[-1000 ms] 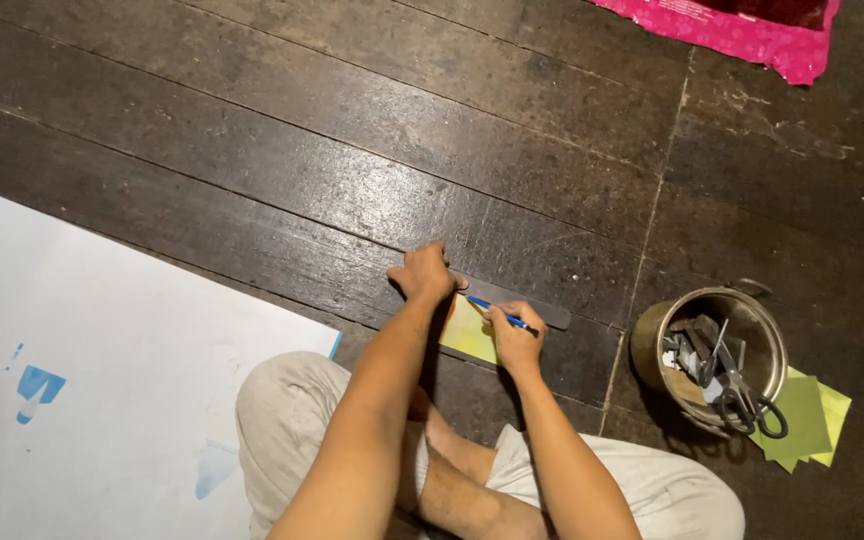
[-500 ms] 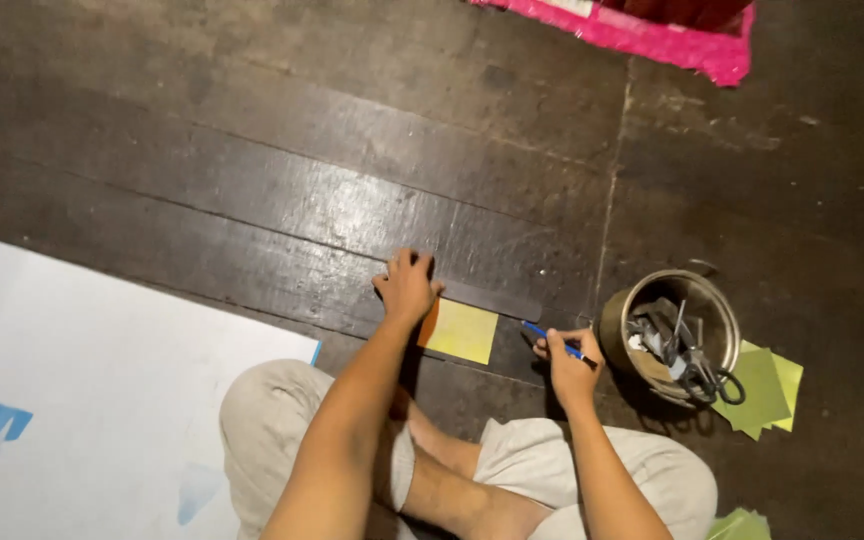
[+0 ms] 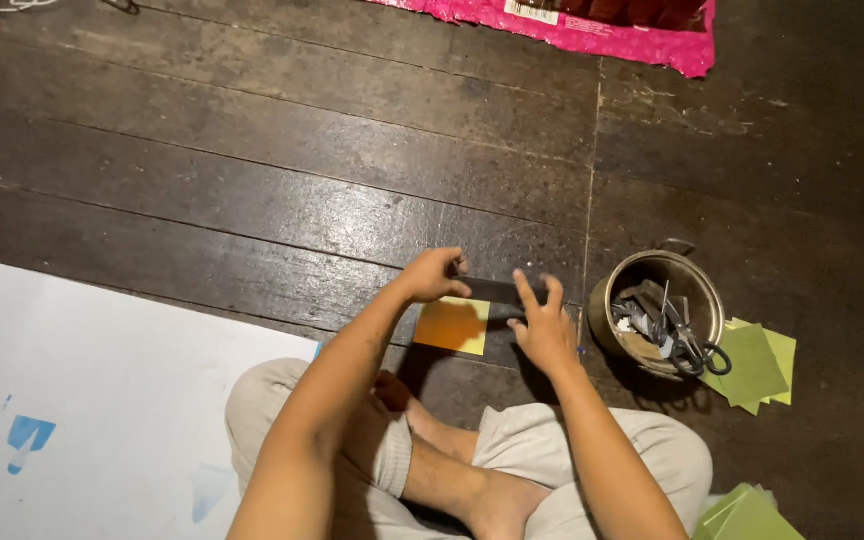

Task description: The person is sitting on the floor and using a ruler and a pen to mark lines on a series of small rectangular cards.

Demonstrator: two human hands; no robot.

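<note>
I sit cross-legged on a dark wooden floor. A yellow-orange paper square (image 3: 452,325) lies in front of my knees. A dark flat ruler (image 3: 492,291) lies along its far edge. My left hand (image 3: 434,276) grips the ruler's left end with curled fingers. My right hand (image 3: 542,325) rests on the ruler's right end, fingers stretched over it. A small blue speck shows just right of my right wrist; whether it is the pen I cannot tell.
A metal pot (image 3: 604,300) holding scissors (image 3: 687,345) and other tools stands right of my right hand. Green paper squares (image 3: 760,368) lie beside it, more at the bottom right (image 3: 747,515). A large white sheet (image 3: 102,390) covers the floor at left. Pink packaging (image 3: 592,30) lies at the far edge.
My right hand, which held a blue pen near the pot, has come back left onto the ruler's right end. My left hand has closed on the ruler's left end.
</note>
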